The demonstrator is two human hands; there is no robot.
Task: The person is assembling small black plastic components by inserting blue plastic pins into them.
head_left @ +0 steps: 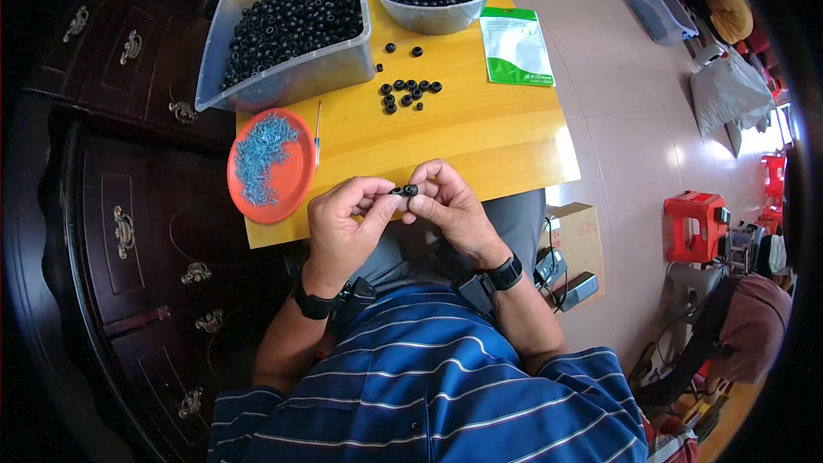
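1. The left hand point(351, 210) pinches a small dark bit point(397, 191) with its fingertips.
2. The right hand point(450, 210) pinches a round black piece point(411, 190) against that bit. Both things are up over the middle of the near edge of the tabletop point(480, 137). I can't tell if they are joined.
3. A bunch of loose black pieces point(407, 100) sits between the middle and the far edge. Whether any are finished is too small to tell.
4. Lots are left, I think: the big tub point(296, 90) at the far left corner and the round tub point(439, 20) by the far edge hold heaps of black pieces.
5. The red plate point(297, 178) at the near left corner has plenty of shiny metal bits point(261, 154) too.
6. A thin tool point(318, 137) lies just beside the plate, with no hand on it.
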